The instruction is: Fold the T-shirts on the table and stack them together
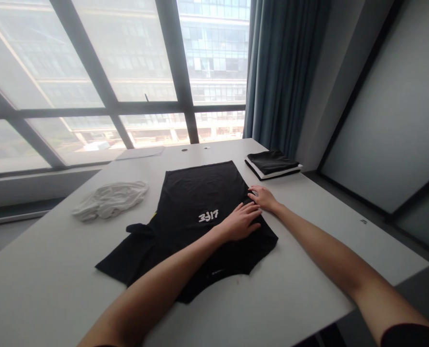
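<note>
A black T-shirt [196, 193] lies spread on the white table, its hem toward the window and its neckline toward me. White lettering [208, 216] on it reads upside down from here. One sleeve [118, 260] sticks out to the left. My left hand [240, 222] rests flat on the right part of the shirt, fingers stretched and slightly apart. Just beyond it, my right hand [263, 198] touches the shirt's right edge, its fingers loosely bent and apart. Nothing shows gripped in either hand.
A crumpled white cloth [111, 200] lies left of the shirt. Folded black and white garments [272, 164] are stacked at the far right of the table [330, 226]. A pale flat sheet [140, 153] lies near the window. A blue-grey curtain [279, 72] hangs behind the stack.
</note>
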Available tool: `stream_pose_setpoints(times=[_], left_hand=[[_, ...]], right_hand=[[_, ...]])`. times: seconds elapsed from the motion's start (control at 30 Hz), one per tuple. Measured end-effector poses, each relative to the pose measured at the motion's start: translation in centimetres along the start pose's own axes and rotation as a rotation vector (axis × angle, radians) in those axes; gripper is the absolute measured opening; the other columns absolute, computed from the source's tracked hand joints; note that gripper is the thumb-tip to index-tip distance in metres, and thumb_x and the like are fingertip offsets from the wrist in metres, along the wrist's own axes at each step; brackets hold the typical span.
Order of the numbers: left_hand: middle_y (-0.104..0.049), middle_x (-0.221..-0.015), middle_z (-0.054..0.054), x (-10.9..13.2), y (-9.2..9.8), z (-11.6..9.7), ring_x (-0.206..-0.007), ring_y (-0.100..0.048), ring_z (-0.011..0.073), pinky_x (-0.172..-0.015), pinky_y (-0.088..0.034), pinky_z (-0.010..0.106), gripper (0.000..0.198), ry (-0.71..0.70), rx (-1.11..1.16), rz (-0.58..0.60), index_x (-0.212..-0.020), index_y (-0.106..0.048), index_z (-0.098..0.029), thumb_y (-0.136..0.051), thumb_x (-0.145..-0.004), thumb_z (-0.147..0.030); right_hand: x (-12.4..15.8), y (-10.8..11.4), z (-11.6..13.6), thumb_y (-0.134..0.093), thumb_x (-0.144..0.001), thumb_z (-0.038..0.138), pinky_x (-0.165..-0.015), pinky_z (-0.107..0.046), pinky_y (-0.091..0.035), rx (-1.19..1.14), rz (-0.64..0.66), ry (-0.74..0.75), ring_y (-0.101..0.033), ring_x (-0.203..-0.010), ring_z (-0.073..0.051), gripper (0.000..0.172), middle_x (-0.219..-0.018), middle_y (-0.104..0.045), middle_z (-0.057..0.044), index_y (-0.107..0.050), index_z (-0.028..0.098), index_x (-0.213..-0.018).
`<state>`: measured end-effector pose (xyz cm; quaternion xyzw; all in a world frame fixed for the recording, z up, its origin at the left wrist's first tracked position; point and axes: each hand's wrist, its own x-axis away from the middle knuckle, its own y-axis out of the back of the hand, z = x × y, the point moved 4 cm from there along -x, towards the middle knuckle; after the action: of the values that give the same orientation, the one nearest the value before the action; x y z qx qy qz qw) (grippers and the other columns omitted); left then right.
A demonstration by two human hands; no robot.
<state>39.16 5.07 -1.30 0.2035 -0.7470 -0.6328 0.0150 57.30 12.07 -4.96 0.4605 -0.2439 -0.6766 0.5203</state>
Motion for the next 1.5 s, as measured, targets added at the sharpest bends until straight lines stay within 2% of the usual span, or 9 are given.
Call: stream_pose_setpoints(times=[0.23, 0.4, 0.77, 0.93, 1.0, 1.1, 1.17, 1.3, 1.5], left_hand=[[-0.019, -0.167, 0.011, 1.1, -0.1, -3.2, -0.155, -0.010, 0.0268, -0.124, -0.011, 0.053, 0.065, -0.108, 0.098, 0.181, -0.159, -0.027, -0.021, -0.036, -0.105, -0.055], [-0.017, -0.166, 0.018, 2.2, -1.3, -6.4, -0.154, -0.013, 0.0329, -0.122, -0.013, 0.059, 0.083, -0.167, 0.104, 0.297, -0.161, -0.021, -0.014, -0.033, -0.100, -0.068], [-0.020, -0.165, 0.018, 2.5, -1.4, -7.4, -0.154, -0.015, 0.0327, -0.123, -0.016, 0.056, 0.084, -0.253, 0.123, 0.308, -0.161, -0.021, -0.011, -0.035, -0.100, -0.067], [-0.047, -0.155, 0.012, 0.7, 0.6, -4.7, -0.146, -0.038, 0.0258, -0.122, -0.025, 0.048, 0.052, -0.087, 0.078, 0.055, -0.150, -0.044, -0.021, -0.032, -0.108, -0.048], [-0.045, -0.156, 0.013, 0.3, 0.5, -2.5, -0.148, -0.035, 0.0267, -0.122, -0.025, 0.049, 0.051, 0.073, 0.017, -0.025, -0.150, -0.043, -0.019, -0.033, -0.108, -0.045], [-0.028, -0.163, 0.018, 0.6, -1.1, 0.2, -0.153, -0.021, 0.0315, -0.122, -0.021, 0.054, 0.066, 0.235, -0.054, 0.022, -0.156, -0.033, -0.013, -0.035, -0.105, -0.055], [-0.024, -0.164, 0.020, 0.8, -2.2, 1.2, -0.154, -0.017, 0.0336, -0.122, -0.019, 0.056, 0.075, 0.271, -0.069, 0.074, -0.157, -0.031, -0.010, -0.033, -0.103, -0.062], [-0.026, -0.164, 0.020, 0.9, -3.0, 1.5, -0.154, -0.016, 0.0335, -0.122, -0.016, 0.057, 0.077, 0.256, -0.094, 0.070, -0.157, -0.032, -0.012, -0.031, -0.101, -0.066], [-0.025, -0.164, 0.019, 0.7, -2.8, 1.2, -0.154, -0.016, 0.0332, -0.122, -0.016, 0.056, 0.077, 0.261, -0.087, 0.085, -0.157, -0.032, -0.013, -0.030, -0.101, -0.066]], right_hand=[[-0.1, -0.1, 0.0, -0.062, -0.092, 0.035, -0.112, -0.041, -0.037, 0.008, 0.008, -0.007, -0.056, -0.130, -0.026, 0.029, -0.135, -0.066, -0.010, -0.072, 0.023, -0.117], [0.2, 0.1, 0.2, -0.062, -0.093, 0.036, -0.111, -0.041, -0.038, 0.015, -0.012, 0.005, -0.058, -0.128, -0.027, 0.030, -0.134, -0.066, -0.011, -0.072, 0.022, -0.117], [0.2, 0.1, 0.2, -0.061, -0.092, 0.036, -0.111, -0.041, -0.038, 0.004, -0.011, 0.012, -0.058, -0.127, -0.028, 0.031, -0.135, -0.065, -0.012, -0.072, 0.021, -0.117], [-0.1, 0.4, 0.1, -0.058, -0.093, 0.037, -0.112, -0.039, -0.039, -0.125, -0.053, -0.014, -0.060, -0.125, -0.026, 0.028, -0.128, -0.070, -0.009, -0.074, 0.022, -0.111], [-0.2, 1.0, 0.3, -0.051, -0.095, 0.039, -0.111, -0.038, -0.041, -0.282, -0.143, -0.041, -0.061, -0.123, -0.024, 0.031, -0.123, -0.072, -0.009, -0.074, 0.022, -0.106], [-0.3, 2.0, 0.7, -0.047, -0.097, 0.048, -0.107, -0.043, -0.046, -0.639, -0.241, -0.107, -0.063, -0.119, -0.026, 0.039, -0.119, -0.073, -0.011, -0.073, 0.020, -0.102], [-0.3, 1.7, 1.5, -0.042, -0.098, 0.056, -0.103, -0.047, -0.050, -0.960, -0.101, -0.154, -0.066, -0.114, -0.028, 0.047, -0.120, -0.072, -0.012, -0.070, 0.019, -0.107], [0.5, 0.3, 2.9, -0.027, -0.101, 0.063, -0.102, -0.050, -0.052, -1.396, 0.378, -0.298, -0.068, -0.115, -0.028, 0.062, -0.123, -0.070, -0.017, -0.064, 0.016, -0.118], [0.6, 0.4, 1.1, -0.023, -0.102, 0.063, -0.103, -0.050, -0.052, -1.522, 0.328, -0.441, -0.066, -0.119, -0.028, 0.061, -0.130, -0.064, -0.020, -0.059, 0.017, -0.120]])
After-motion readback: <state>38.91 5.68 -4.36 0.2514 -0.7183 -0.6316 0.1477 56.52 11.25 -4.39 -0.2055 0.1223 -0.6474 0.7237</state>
